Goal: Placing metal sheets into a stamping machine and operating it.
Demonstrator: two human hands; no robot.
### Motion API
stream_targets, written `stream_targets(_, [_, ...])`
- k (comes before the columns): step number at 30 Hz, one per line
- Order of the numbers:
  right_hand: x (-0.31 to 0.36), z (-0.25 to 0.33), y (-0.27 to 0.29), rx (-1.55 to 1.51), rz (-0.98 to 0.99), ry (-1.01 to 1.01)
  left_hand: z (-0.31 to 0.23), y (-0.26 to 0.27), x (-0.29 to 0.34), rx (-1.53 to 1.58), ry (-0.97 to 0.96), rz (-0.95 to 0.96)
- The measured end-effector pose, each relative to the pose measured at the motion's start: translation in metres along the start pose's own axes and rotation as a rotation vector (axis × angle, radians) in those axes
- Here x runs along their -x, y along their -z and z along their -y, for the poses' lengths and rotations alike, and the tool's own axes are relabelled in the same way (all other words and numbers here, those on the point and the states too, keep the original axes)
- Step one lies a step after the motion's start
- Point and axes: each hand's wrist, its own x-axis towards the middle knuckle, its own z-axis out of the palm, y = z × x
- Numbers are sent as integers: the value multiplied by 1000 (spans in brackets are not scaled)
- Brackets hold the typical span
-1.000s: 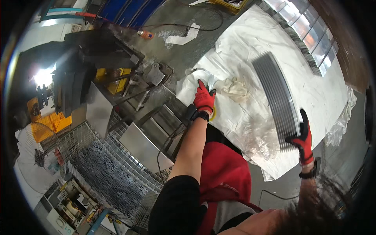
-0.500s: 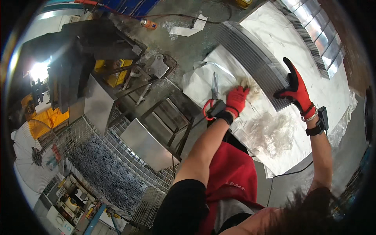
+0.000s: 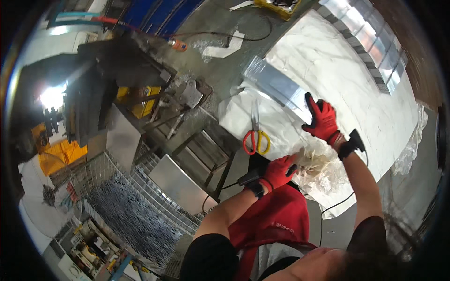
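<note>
My left hand (image 3: 281, 172), in a red and black glove, is closed on a crumpled beige rag (image 3: 313, 160) near the front of the white-covered table (image 3: 361, 117). Clear crinkled plastic film (image 3: 330, 180) lies beside the rag. My right hand (image 3: 322, 121), gloved alike, has its fingers apart at the near end of a stack of grey metal strips (image 3: 276, 84). The stack shows a smooth, shiny face, and the hand appears to touch it. Scissors (image 3: 254, 136) with one red and one yellow handle lie to the left of the stack, blades pointing away.
Another row of shiny metal strips (image 3: 370, 37) lies at the table's far right. On the left stand a wire basket (image 3: 136, 206) full of small dark parts and a metal stand (image 3: 180, 180). A black cable (image 3: 337, 204) hangs past the table's front edge.
My left hand has drawn back toward me with the rag, uncovering the scissors' yellow handle. The strip stack now shows a smooth face instead of ridged edges. My right hand has moved left to its end.
</note>
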Motion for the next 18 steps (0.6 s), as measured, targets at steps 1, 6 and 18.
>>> stream_targets(1, [6,-7,-15,-34,-26,-54,-4,15,-7,-23,-71,-63])
stream_targets(6, [23,-26,-8,-240,-145,-49,-12,48,-105,-65,-334,-321])
stream_targets(18, [57,-334,35,-235,-593,-1164,-92,5,-378,-842,561,82])
